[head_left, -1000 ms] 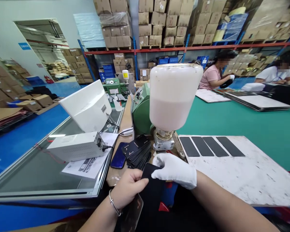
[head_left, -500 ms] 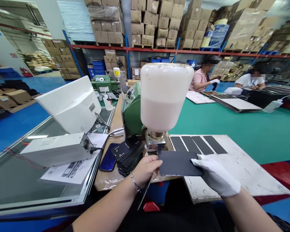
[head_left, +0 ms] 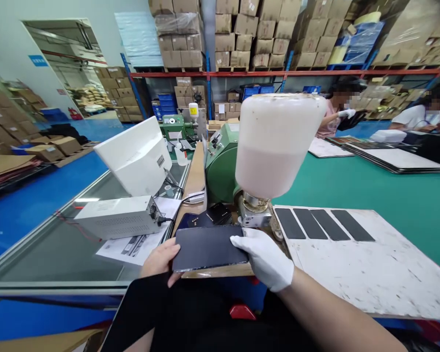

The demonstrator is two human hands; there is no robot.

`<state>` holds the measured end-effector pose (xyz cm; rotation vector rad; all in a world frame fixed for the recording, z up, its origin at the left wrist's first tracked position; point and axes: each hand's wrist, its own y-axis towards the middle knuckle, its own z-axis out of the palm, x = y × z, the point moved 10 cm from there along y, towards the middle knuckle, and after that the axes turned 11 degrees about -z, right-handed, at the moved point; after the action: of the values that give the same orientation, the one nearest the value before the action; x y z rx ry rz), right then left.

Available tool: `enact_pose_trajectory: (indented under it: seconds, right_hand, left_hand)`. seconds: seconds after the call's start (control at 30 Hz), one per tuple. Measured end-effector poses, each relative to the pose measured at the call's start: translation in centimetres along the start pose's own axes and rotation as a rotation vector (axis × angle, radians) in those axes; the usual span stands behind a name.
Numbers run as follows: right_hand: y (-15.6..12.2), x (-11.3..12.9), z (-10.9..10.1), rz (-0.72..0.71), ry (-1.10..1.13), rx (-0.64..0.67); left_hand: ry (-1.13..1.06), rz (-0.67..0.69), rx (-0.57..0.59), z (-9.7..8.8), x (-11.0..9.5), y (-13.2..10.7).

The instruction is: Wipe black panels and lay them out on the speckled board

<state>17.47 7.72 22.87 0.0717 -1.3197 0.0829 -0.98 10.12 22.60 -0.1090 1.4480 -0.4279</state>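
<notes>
A flat black rectangular panel [head_left: 209,248] is held between my two hands in front of my body. My bare left hand [head_left: 160,259] grips its left end, thumb on top. My right hand [head_left: 269,259], in a white glove, pinches its right end with the thumb on the upper face. Another dark flat shape [head_left: 141,303] covers my left wrist; I cannot tell whether it is a second panel. Beyond the held panel, a stack of black panels with small gold-coloured dots [head_left: 214,215] is partly hidden.
A large whitish bottle [head_left: 278,146] stands upside down on a metal fitting beside a green machine [head_left: 223,166]. On the right, several black panels lie on a white board [head_left: 388,274]. A monitor [head_left: 135,161] and power unit [head_left: 119,217] stand left. Two people sit across the green table [head_left: 352,190].
Both hands have moved left with the black panel, away from below the bottle. The view has turned left. The left wrist and bracelet, visible before, are now covered by a dark flat shape.
</notes>
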Motion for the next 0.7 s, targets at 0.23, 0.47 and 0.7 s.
enact_pose_trajectory:
  seconds: [0.23,0.47,0.7]
  right_hand:
    - [-0.3,0.8,0.2,-0.034,-0.256,0.139]
    - [-2.5,-2.1,-3.8,0.109,-0.645,0.276]
    - [-5.2,-0.3,-7.4,0.080,-0.020,-0.001]
  left_hand:
    - [0.278,0.029,0.139,-0.4,0.1,-1.9]
    - [0.664,0.131,0.661,11.6,0.0,-0.4]
    - [0.146,-0.080,0.779,16.5,4.2,4.3]
